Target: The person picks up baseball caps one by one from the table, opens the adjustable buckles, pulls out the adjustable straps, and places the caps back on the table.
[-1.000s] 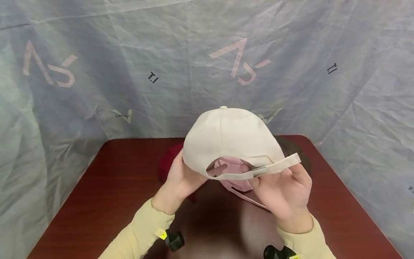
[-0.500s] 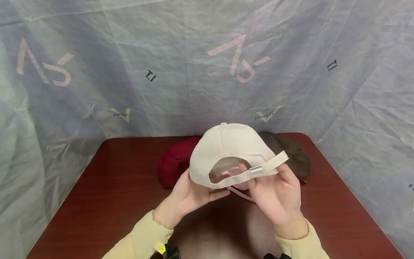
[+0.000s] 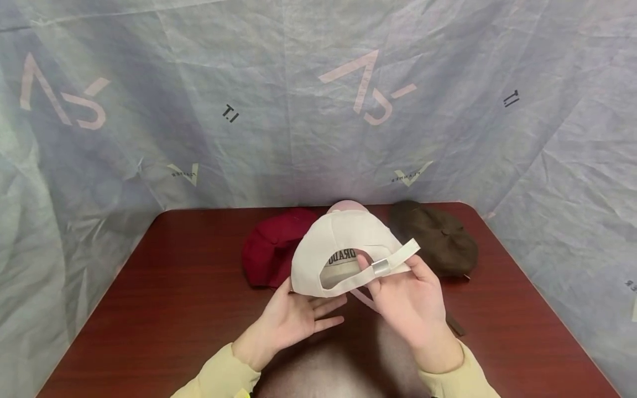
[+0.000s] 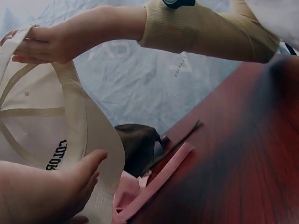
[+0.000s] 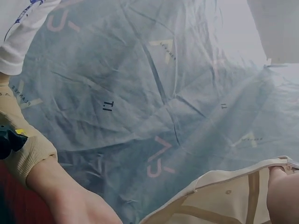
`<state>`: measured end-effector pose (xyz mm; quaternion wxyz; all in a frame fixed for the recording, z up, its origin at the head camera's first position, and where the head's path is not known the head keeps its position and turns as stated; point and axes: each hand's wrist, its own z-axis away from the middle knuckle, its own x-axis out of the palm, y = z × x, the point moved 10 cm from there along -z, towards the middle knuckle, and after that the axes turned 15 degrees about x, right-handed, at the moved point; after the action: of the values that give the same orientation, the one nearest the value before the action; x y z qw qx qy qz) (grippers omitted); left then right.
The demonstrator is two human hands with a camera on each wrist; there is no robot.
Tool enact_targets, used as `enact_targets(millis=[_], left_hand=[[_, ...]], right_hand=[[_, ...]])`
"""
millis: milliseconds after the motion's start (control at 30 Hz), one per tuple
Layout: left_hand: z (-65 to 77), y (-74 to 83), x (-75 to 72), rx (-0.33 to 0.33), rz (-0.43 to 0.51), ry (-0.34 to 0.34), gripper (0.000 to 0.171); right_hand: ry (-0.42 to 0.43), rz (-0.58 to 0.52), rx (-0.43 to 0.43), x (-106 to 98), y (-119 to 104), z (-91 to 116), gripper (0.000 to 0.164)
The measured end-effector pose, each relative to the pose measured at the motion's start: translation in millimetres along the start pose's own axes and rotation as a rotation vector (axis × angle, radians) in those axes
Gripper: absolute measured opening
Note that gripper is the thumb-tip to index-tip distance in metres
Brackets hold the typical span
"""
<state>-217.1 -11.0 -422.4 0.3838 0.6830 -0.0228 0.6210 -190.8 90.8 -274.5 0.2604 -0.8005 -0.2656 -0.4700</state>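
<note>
A cream baseball cap (image 3: pixel 343 232) is held over the table, its back opening towards me and its strap end sticking out right of a metal buckle. Dark lettering shows inside through the opening. My right hand (image 3: pixel 415 304) grips the cap's lower right edge by the strap. My left hand (image 3: pixel 286 320) touches the cap's lower left edge, its fingers spread and straight below the rim. In the left wrist view, that left hand (image 4: pixel 51 191) lies along the inside near the brim (image 4: pixel 105 135), while the right hand (image 4: pixel 58 42) holds the strap above.
On the dark red table (image 3: pixel 164 276) a red hat (image 3: pixel 269 243) lies behind at left and a brown hat (image 3: pixel 435 237) at right. Between them, a pink cap (image 3: pixel 348 205) is partly hidden by the cream cap. A printed grey sheet (image 3: pixel 278 110) hangs behind.
The cream cap has come down and tilted, so lettering inside it now shows. Both hands have moved down with it. The left fingers have come out below the rim, spread straight.
</note>
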Motion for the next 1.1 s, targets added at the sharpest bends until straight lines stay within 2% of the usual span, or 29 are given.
enact_targets(millis=[133,267,467,567,633,700,733,800,867,933,1000,1033,1100], left_hand=[[5.5,-0.6,-1.8,-0.037,-0.036,-0.062,0.071],[13.2,3.9,2.5,-0.066,-0.101,-0.135,0.067],[34.8,5.7,18.4,-0.169,-0.15,-0.267,0.057],[43.4,7.3,24.4,-0.182,-0.152,-0.291,0.053],[49.2,8.4,28.2,-0.191,-0.224,-0.319,0.052],[56.6,9.1,35.0,-0.208,-0.375,-0.379,0.05],[61.6,9.8,41.0,-0.218,-0.473,-0.431,0.049],[71.6,13.2,57.8,-0.223,-0.687,-0.542,0.046],[80.4,21.8,80.6,-0.181,-0.935,-0.665,0.042],[88.3,33.5,109.3,-0.099,-1.178,-0.804,0.039],[94.5,46.1,140.3,0.028,-1.391,-0.936,0.037],[97.0,52.5,156.0,0.1,-1.483,-0.991,0.037],[100.9,63.5,187.5,0.249,-1.584,-1.082,0.036]], right_hand=[[0.003,-0.026,-0.017,-4.1,-1.1,-2.5,0.045],[-0.004,-0.039,-0.02,-4.8,-2.7,-5.9,0.045],[-0.014,-0.067,-0.026,-3.8,-6.9,-8.3,0.04],[-0.036,-0.096,-0.018,-1.1,-6.7,-9.3,0.04],[-0.043,-0.108,-0.013,0.1,-5.0,-9.8,0.041],[-0.045,-0.119,0.003,1.4,-1.3,-10.2,0.042],[-0.044,-0.123,0.012,2.0,0.9,-10.3,0.042],[-0.045,-0.121,0.024,4.0,4.9,-10.4,0.042],[-0.044,-0.115,0.04,6.4,8.8,-10.3,0.042],[-0.043,-0.103,0.049,8.6,11.3,-10.3,0.042],[-0.034,-0.084,0.049,10.0,12.2,-10.3,0.041],[-0.027,-0.073,0.048,10.2,12.4,-10.4,0.04],[-0.015,-0.05,0.045,10.2,12.2,-10.5,0.039]])
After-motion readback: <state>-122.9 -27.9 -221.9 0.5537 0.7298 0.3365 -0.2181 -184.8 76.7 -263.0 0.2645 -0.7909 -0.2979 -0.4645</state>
